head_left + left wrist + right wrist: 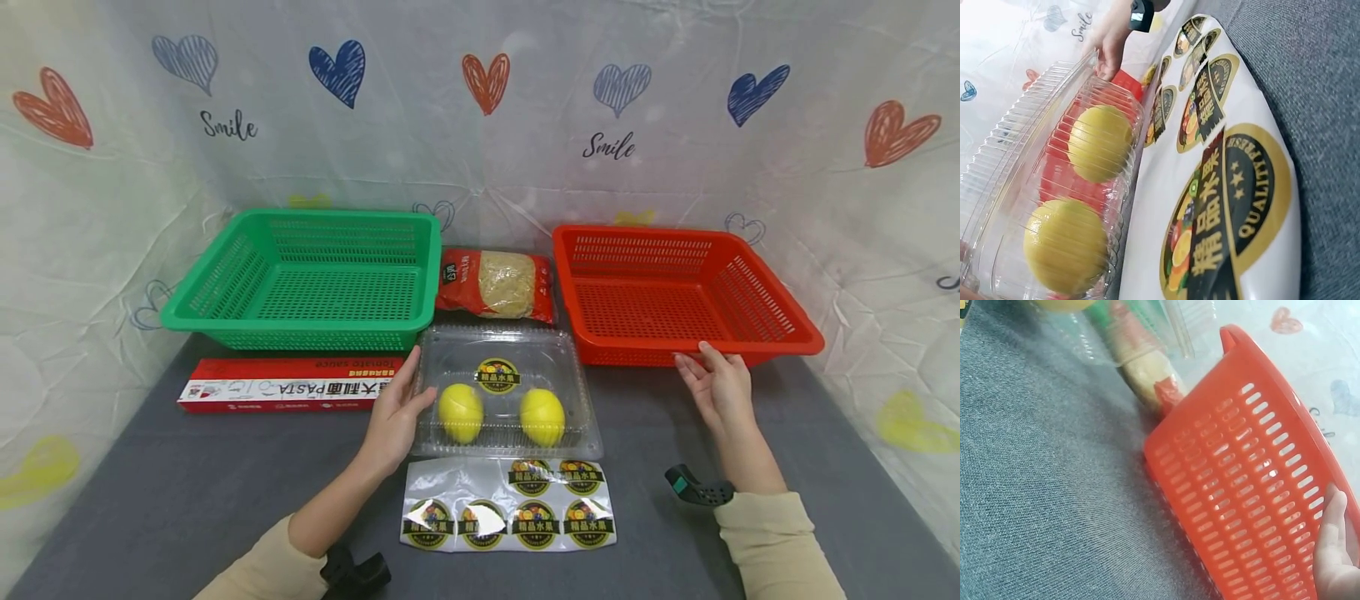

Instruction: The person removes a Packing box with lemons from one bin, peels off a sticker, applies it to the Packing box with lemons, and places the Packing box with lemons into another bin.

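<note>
A clear plastic clamshell box (504, 347) lies shut at the middle of the grey table, with two yellow lemons (460, 412) (542, 417) inside. My left hand (403, 402) rests against the box's left side, fingers fairly straight and thumb at the lid's edge. The left wrist view shows the box (1029, 119) and both lemons (1100, 142) close up. My right hand (714, 372) touches the front rim of the red basket (787, 332) with straight fingers. In the right wrist view its fingers (1334, 532) lie on the basket's slotted wall (1241, 469).
A green basket (300, 335) stands at the back left, and a red pasta box (292, 392) lies in front of it. A red pack of noodles (498, 283) lies between the baskets. A sheet of fruit stickers (510, 507) lies nearest me. Heart-print cloth walls surround the table.
</note>
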A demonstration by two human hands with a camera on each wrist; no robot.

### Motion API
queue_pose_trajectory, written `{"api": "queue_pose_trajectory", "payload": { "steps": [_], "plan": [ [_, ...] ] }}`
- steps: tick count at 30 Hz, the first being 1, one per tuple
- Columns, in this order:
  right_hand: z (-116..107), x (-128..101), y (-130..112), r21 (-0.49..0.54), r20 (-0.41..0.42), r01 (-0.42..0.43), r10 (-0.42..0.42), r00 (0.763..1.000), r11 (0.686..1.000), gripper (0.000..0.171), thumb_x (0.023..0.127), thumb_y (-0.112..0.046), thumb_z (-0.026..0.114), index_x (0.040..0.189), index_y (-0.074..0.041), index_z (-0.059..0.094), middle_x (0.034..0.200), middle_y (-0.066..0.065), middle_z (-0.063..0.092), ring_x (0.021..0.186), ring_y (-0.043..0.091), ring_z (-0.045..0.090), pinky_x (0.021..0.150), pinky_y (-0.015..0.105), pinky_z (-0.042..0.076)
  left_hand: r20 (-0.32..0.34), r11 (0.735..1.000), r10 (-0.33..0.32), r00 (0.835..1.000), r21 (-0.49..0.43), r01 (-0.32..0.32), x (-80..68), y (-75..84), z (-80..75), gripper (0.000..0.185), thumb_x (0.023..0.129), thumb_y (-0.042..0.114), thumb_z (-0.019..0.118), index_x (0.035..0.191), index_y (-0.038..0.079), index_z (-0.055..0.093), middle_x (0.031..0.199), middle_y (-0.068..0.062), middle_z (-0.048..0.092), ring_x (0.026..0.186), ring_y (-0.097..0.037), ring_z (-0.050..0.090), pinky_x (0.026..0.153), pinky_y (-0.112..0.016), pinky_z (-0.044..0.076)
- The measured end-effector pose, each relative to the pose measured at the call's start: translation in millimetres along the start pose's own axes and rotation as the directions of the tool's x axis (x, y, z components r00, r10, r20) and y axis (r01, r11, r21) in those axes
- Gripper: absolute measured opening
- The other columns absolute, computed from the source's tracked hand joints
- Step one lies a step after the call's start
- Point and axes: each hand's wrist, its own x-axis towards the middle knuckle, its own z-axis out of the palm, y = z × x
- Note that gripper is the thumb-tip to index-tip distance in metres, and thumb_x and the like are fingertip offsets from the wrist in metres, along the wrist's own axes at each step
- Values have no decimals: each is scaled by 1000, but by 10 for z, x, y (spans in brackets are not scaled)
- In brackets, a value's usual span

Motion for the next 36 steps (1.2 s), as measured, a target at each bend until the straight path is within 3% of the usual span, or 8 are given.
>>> {"api": "queue_pose_trajectory", "payload": {
  "steps": [20, 31, 36],
  "plan": [
    [8, -5, -29, -25, -1, -26, 26, 1000, 999, 47, 86, -11, 62, 117, -15, 26, 103, 6, 44, 72, 23, 65, 74, 31, 53, 36, 999, -25, 999, -24, 26, -135, 221, -49, 60, 91, -2, 47, 144, 0, 18, 151, -9, 15, 136, -23, 15, 108, -32, 16],
    [-4, 6, -10, -59, 18, 1, 1, 1000, 998, 40, 91, -9, 54, 115, -13, 23, 105, 6, 36, 72, 23, 64, 72, 30, 53, 76, 999, -14, 997, -45, 18, -177, 477, -92, 60, 90, -3, 47, 143, -2, 20, 150, -13, 16, 136, -26, 14, 107, -38, 19],
    [-7, 7, -7, -63, 20, 4, -3, 1000, 998, 44, 90, -10, 56, 117, -13, 21, 107, 6, 33, 72, 22, 64, 72, 30, 53, 91, 1000, -13, 996, -21, 15, -176, 597, -128, 59, 91, 0, 47, 144, 0, 20, 150, -11, 16, 136, -27, 14, 107, -42, 20]
  ]
}}
